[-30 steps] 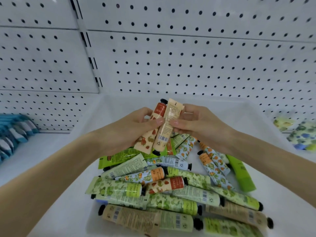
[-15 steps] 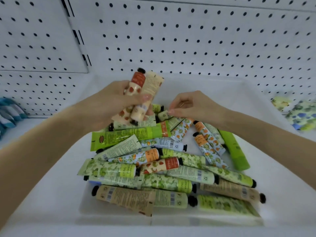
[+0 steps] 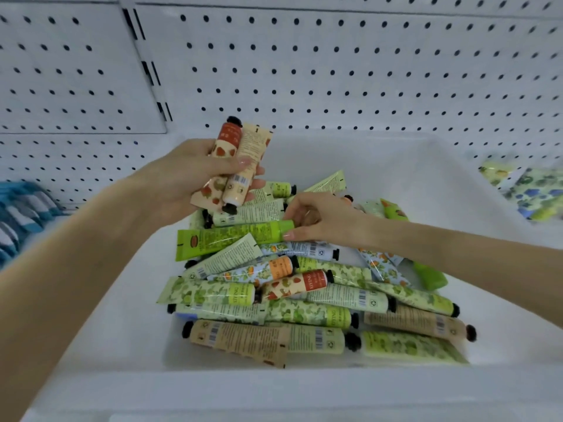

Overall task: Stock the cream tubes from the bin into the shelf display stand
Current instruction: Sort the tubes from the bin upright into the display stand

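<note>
A white bin (image 3: 122, 300) holds a heap of several cream tubes (image 3: 304, 300) in green, beige, blue and orange prints. My left hand (image 3: 189, 175) is raised above the back of the heap and grips two peach strawberry tubes (image 3: 234, 166), one cap up and one cap down. My right hand (image 3: 316, 219) is down in the pile with its fingertips pinching the cap end of a bright green tube (image 3: 231, 237) that lies across the heap. No display stand shows in the head view.
White pegboard (image 3: 335, 71) forms the back wall behind the bin. Blue striped packs (image 3: 21, 214) lie on the shelf to the left. Green and blue floral packs (image 3: 530, 190) lie on the shelf to the right.
My right hand let go of the peach tubes and dropped into the pile to the bright green tube. My left hand kept both peach tubes and lifted slightly left.
</note>
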`<state>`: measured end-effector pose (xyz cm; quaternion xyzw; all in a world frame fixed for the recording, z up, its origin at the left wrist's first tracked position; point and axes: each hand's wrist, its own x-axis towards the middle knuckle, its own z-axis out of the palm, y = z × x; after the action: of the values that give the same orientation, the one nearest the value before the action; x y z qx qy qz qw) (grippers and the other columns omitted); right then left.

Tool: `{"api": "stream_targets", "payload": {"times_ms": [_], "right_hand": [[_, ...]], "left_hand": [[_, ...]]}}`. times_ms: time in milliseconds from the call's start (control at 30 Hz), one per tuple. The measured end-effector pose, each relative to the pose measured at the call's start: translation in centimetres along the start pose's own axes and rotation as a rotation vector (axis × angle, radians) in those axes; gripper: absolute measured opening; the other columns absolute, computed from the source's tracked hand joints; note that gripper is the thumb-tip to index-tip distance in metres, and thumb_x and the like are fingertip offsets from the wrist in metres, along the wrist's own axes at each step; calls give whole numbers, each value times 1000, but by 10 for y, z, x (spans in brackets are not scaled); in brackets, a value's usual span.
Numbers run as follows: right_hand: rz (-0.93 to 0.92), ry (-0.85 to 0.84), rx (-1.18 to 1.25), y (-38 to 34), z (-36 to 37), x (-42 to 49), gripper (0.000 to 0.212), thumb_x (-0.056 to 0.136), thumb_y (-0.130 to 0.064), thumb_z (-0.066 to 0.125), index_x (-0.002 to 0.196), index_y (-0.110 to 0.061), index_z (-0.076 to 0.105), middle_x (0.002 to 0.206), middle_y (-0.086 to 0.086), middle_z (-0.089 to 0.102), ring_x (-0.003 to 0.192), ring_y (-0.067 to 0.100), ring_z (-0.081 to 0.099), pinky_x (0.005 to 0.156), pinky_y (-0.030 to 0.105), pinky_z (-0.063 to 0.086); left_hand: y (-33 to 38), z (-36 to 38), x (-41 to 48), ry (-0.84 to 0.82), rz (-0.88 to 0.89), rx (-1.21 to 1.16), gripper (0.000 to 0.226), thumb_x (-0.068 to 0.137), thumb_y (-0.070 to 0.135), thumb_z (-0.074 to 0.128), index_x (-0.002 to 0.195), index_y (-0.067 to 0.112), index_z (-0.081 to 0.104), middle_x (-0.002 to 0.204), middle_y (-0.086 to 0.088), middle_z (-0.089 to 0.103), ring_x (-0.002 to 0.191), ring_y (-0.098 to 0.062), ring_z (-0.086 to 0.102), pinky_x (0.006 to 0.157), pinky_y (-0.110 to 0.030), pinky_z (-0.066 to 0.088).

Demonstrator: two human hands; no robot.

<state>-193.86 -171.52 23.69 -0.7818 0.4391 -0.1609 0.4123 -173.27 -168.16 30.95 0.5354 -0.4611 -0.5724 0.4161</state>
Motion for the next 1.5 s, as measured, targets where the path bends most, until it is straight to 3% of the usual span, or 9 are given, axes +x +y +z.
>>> {"api": "stream_targets", "payload": {"times_ms": [333,567,733,833,933,1000,1167,1367,1500], "right_hand": [[-34,-32,342,-22,-42,-4,16,87,-5,64,102,-2,59,105,19,64,82,24,71,73,24,57],[-136,-1,521,-27,-63,-7,28,81,-14,62,106,-1,61,82,5,70,70,20,66,69,23,56],[-182,-2,615,-29,-60,-6,28,81,-13,59,107,-3,58,84,3,69,72,20,64,72,24,56],[-214,-17,631,-29,-61,-3,26,82,-11,58,107,-5,58,90,6,67,75,20,63,75,25,55],[-244,-2,640,-29,-63,-3,28,83,-12,58,110,-6,57,96,7,64,78,20,64,78,26,54],[-255,17,622,-29,-64,-2,29,83,-13,58,111,-7,57,99,7,65,78,20,64,77,24,53],[-257,24,566,-26,-59,-2,28,85,-15,59,113,-9,59,112,11,62,82,25,64,79,26,53],[-138,160,410,-23,-61,1,22,90,-16,61,111,-12,60,103,9,62,78,19,66,78,27,53],[24,-120,28,-15,-63,-3,18,87,-25,66,97,-10,65,84,-1,68,72,17,67,67,22,52]], "left_hand": [[4,-1,2,-33,-47,16,29,91,26,56,113,8,62,101,-9,74,86,-19,72,74,-31,60],[2,-1,7,-81,-142,95,50,91,51,49,115,10,64,105,-10,73,87,-19,71,80,-36,58],[-2,-4,8,-185,-118,334,90,49,88,61,123,36,61,137,7,56,132,-22,46,109,-52,34],[-3,-3,9,-249,-90,355,95,47,81,68,125,29,58,133,0,59,127,-22,50,104,-44,41],[-2,3,10,-282,-45,322,79,59,52,76,124,13,56,116,-19,67,98,-32,66,71,-34,59],[-1,7,9,-284,-50,298,64,60,33,74,119,13,58,107,-13,72,93,-28,71,74,-36,60],[-2,11,5,-363,-78,379,56,65,21,78,116,14,58,103,-9,74,95,-25,71,83,-38,57],[-4,7,11,-238,-98,304,32,75,3,75,101,9,59,74,-9,71,70,-23,69,65,-34,59],[-5,4,13,-159,-103,246,31,72,2,76,98,9,60,68,-8,69,79,-29,66,74,-42,58]]}}
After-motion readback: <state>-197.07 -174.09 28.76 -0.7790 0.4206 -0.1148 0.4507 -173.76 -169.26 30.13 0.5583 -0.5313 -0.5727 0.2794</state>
